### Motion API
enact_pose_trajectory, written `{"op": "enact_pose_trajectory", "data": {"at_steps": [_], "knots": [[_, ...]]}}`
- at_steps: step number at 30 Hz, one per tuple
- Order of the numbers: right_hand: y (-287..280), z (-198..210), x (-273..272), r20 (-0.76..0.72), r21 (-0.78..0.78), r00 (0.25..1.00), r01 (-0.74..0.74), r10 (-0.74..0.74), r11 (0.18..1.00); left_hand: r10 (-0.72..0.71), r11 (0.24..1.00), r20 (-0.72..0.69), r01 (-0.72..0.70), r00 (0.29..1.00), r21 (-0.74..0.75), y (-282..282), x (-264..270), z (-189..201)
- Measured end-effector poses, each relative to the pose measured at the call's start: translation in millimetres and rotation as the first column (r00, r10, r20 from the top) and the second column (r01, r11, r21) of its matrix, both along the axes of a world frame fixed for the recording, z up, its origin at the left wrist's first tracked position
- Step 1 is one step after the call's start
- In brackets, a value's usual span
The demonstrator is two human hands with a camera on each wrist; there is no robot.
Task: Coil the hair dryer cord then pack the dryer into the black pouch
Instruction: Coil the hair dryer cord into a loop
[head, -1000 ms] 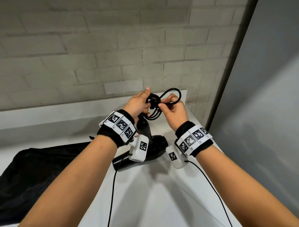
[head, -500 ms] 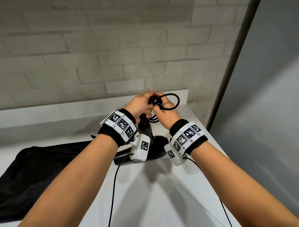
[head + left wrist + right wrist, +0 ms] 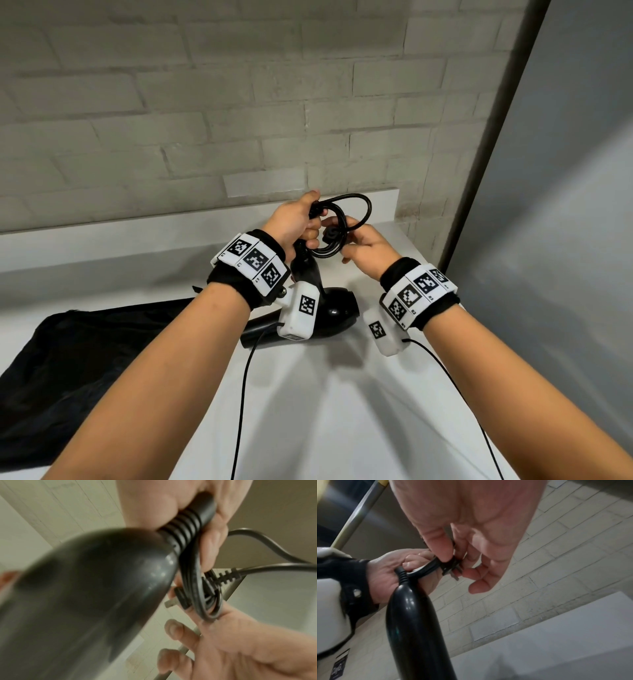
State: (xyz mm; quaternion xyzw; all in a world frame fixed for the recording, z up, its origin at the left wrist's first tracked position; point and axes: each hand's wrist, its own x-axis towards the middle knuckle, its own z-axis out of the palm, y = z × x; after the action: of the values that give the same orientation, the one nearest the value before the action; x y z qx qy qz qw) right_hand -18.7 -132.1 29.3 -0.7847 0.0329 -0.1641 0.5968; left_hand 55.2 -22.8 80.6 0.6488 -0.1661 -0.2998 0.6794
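Note:
The black hair dryer (image 3: pixel 334 313) stands on the white counter (image 3: pixel 342 411), handle (image 3: pixel 416 622) pointing up. My left hand (image 3: pixel 298 226) grips the coiled black cord (image 3: pixel 337 226) at the ribbed strain relief (image 3: pixel 188 522) on top of the handle. My right hand (image 3: pixel 363 245) pinches the cord's plug (image 3: pixel 451 566) between thumb and forefinger, right beside the coil; its metal prongs (image 3: pixel 169 603) stick out. A loop of cord arcs above both hands. The black pouch (image 3: pixel 68 370) lies flat at the left of the counter.
A pale brick wall (image 3: pixel 239 120) rises just behind the counter's raised back ledge (image 3: pixel 137 240). A grey panel (image 3: pixel 565 205) closes off the right side. Thin black sensor cables (image 3: pixel 241 404) hang from both wrist units over the counter's front.
My right hand has drawn back to the right from the left hand, and the plug end now shows against the coil. The left hand stays on the handle top.

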Motion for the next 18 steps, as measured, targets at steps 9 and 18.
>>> {"op": "enact_pose_trajectory", "data": {"at_steps": [9,18], "knots": [[-17.5,-13.5,8.4,0.074,-0.261,0.994,0.094,-0.077,0.961,-0.026,1.0,0.012,0.026,1.0,0.0,0.7,-4.2,2.2],[-36.4,-32.4,11.6,-0.172,-0.379,0.934,0.231,-0.313,0.896,-0.003,1.0,-0.024,0.002,1.0,-0.015,3.9,0.9,0.7]]}}
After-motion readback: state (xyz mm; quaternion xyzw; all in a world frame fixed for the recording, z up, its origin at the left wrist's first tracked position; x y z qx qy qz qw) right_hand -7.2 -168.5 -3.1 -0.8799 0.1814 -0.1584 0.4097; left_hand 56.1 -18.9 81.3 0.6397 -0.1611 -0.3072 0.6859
